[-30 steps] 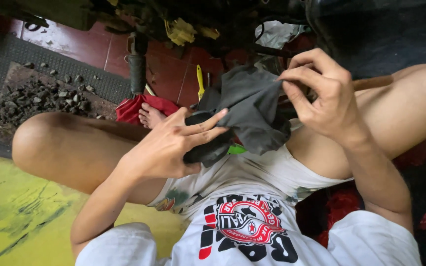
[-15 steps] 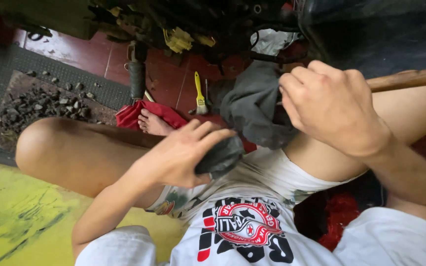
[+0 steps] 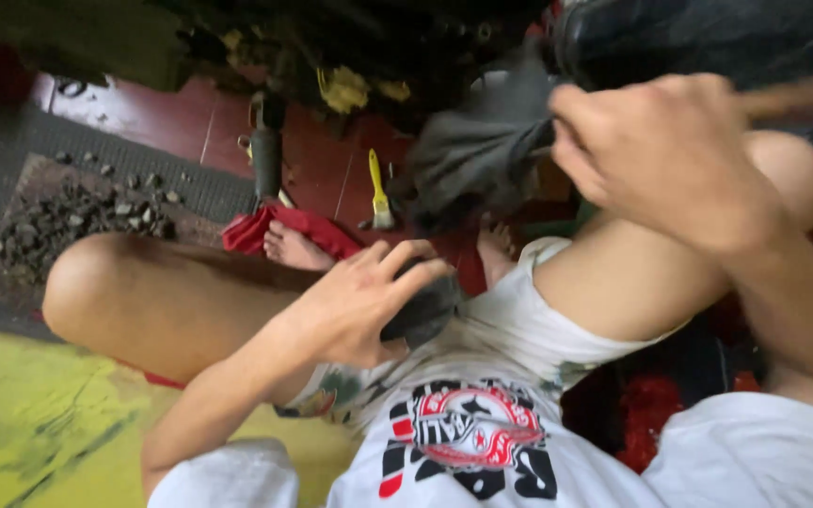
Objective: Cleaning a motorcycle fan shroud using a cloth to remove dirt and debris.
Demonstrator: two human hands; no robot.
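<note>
I sit cross-legged on the floor in front of dark machinery. My right hand [image 3: 670, 160] is raised at the upper right and grips the top of a dark grey rag [image 3: 477, 155], which hangs down from it; the hand is blurred. My left hand [image 3: 359, 301] rests low over my lap with fingers spread. Its palm lies on a dark bunched piece of cloth [image 3: 422, 310], which looks like the rag's lower end. Whether it is one piece with the hanging part I cannot tell.
A yellow-handled brush [image 3: 378, 188] lies on the red tiles beside a red cloth [image 3: 284, 226] near my foot. A pile of dark rubble [image 3: 58, 221] sits on a mat at left. Dark machinery [image 3: 359, 56] fills the top. Yellow flooring [image 3: 30, 433] lies at lower left.
My right hand has lifted the grey rag up and to the right. My left hand has dropped toward my lap, its fingers loosened over the lower dark cloth. The camera has moved closer.
</note>
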